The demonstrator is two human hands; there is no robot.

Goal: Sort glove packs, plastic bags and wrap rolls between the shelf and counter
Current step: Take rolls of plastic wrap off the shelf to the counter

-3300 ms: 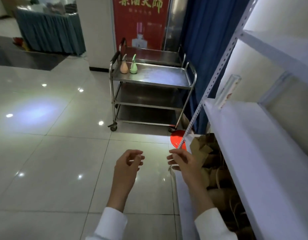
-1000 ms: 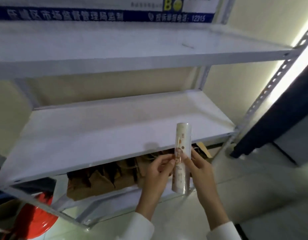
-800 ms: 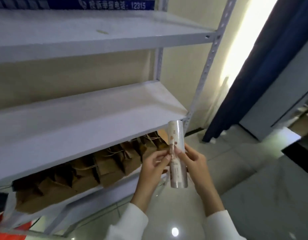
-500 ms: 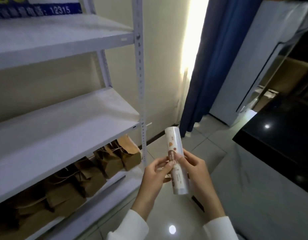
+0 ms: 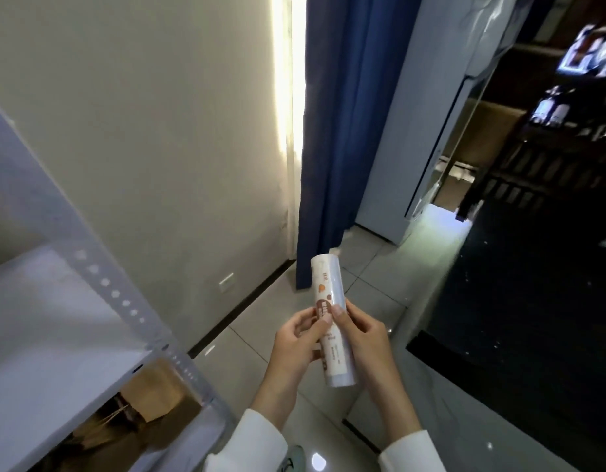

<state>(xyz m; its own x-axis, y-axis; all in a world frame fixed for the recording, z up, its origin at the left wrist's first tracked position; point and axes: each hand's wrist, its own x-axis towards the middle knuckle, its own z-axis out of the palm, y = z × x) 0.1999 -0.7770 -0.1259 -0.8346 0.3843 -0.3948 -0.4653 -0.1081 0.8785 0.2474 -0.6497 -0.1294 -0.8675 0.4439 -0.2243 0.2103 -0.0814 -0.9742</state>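
I hold a wrap roll (image 5: pixel 329 291), a white tube with brown and orange print, almost upright in front of me at lower centre. My left hand (image 5: pixel 295 345) grips its middle from the left, thumb on the label. My right hand (image 5: pixel 366 338) grips it from the right, fingers curled round the back. The white metal shelf (image 5: pixel 56 328) lies to my left, its board bare. The dark counter (image 5: pixel 519 335) stretches along the right.
Brown paper bags (image 5: pixel 148 403) fill the shelf level below. A perforated shelf post (image 5: pixel 124 301) stands at the corner. A blue curtain (image 5: pixel 339 131) hangs ahead beside a cream wall. Glossy floor tiles (image 5: pixel 254 335) lie between shelf and counter.
My view has swung right, from the shelf towards the curtain and counter. Both hands still hold the wrap roll, carried along away from the shelf.
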